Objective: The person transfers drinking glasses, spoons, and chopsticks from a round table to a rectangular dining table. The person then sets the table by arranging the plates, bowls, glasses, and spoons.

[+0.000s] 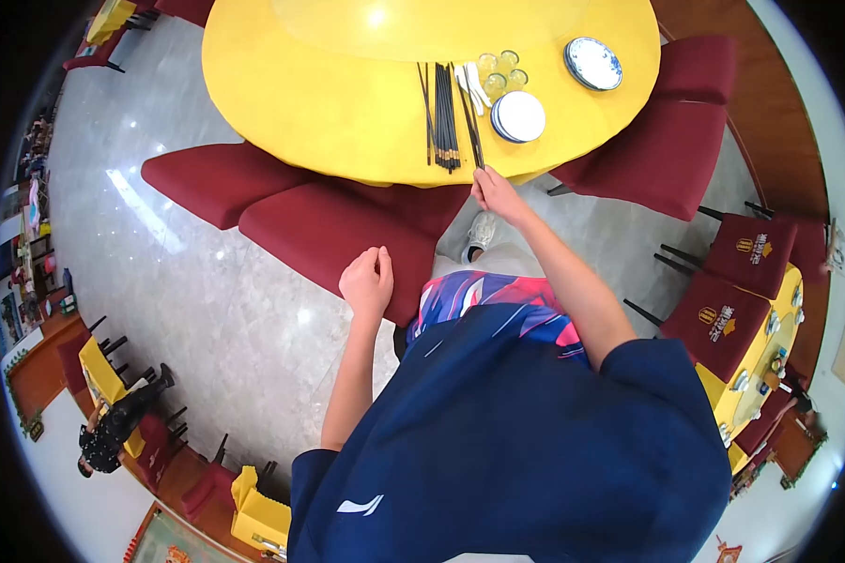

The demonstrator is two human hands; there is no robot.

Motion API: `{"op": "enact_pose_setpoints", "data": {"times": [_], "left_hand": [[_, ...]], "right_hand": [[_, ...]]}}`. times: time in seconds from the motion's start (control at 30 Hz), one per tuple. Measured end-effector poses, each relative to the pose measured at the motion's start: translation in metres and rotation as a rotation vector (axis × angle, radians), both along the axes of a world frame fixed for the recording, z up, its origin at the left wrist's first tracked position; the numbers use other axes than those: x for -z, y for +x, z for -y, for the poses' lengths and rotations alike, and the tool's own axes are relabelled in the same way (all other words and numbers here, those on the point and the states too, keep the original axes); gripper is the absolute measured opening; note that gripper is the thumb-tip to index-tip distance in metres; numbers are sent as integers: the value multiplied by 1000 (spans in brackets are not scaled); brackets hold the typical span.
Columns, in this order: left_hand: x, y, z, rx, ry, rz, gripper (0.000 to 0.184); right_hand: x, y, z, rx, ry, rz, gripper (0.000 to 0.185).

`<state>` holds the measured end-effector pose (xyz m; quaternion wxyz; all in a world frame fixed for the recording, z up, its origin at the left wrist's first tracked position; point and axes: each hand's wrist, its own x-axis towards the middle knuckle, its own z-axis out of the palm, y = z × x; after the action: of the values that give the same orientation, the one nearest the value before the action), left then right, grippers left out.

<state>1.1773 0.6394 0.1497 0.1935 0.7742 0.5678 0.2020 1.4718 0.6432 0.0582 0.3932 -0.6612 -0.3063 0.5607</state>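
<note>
The right hand [500,195] is at the table [329,113] edge, fingers pinching the near ends of dark chopsticks [477,148], which run from it toward 11 to 12 o'clock over the yellow cloth. A bundle [446,122] of more lies at its 11 o'clock; plates [518,117] sit near 12. The left hand [367,284], loosely curled, appears over a red chair [338,230], contact undetermined; the held chopsticks are at its 1 o'clock, well apart.

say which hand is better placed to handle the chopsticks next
Probably the right hand: it holds dark chopsticks at the edge of the yellow table, beside the chopstick bundle. The left hand shows none and is farther from the table, by a red chair.
</note>
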Motion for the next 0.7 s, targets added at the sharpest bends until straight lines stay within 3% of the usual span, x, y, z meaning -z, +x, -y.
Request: {"op": "enact_pose_setpoints", "data": {"times": [0.07, 0.13, 0.2, 0.23, 0.27, 0.33, 0.5, 0.6, 0.63, 0.7], "left_hand": [[-9, 2, -6, -17, -67, 2, 26], [-9, 10, -18, -46, -456, 308, 21], [20, 18, -31, 12, -822, 980, 37], [19, 27, -35, 6, -962, 1167, 49], [17, 33, -37, 3, -960, 1188, 49], [13, 44, -42, -84, -1198, 1666, 49], [14, 34, -38, -205, -1204, 1673, 39], [15, 30, -37, -251, -1187, 1715, 40], [17, 28, -38, -235, -1175, 1739, 40], [12, 24, -40, -250, -1154, 1759, 40]], "right_hand": [[-27, -10, 13, -59, 65, -127, 31], [-60, -32, 23, -109, 62, -130, 32], [-73, -54, 35, -258, 32, -116, 33], [-81, -70, 39, -290, 28, -112, 31], [-88, -86, 43, -359, 45, -85, 30], [-108, -108, 45, -528, 1, -5, 29], [-114, -117, 42, -709, 33, 88, 31], [-117, -108, 35, -687, -33, 143, 32], [-94, -103, 35, -537, 69, 135, 38], [-69, -85, 22, -280, 20, 281, 37]]}}
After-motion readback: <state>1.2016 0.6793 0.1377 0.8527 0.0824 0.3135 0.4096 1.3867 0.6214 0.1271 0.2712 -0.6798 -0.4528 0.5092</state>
